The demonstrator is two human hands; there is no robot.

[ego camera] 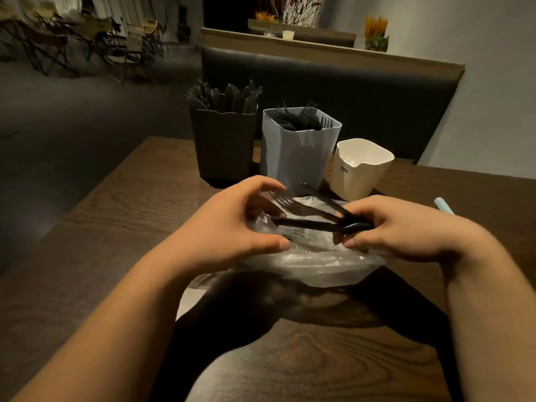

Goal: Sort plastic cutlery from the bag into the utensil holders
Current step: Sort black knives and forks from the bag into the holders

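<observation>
Sorting step, mid-batch — right hand [385,227] grips a bundle of black plastic cutlery [307,224] by the handles, above the clear bag [319,265] on the tabletop [116,216]. Left hand [232,224] is curled at the tips; can't tell if it has hold. Next, probably: separate one fork and drop it in the grey holder [295,158] — forks are already there.
</observation>
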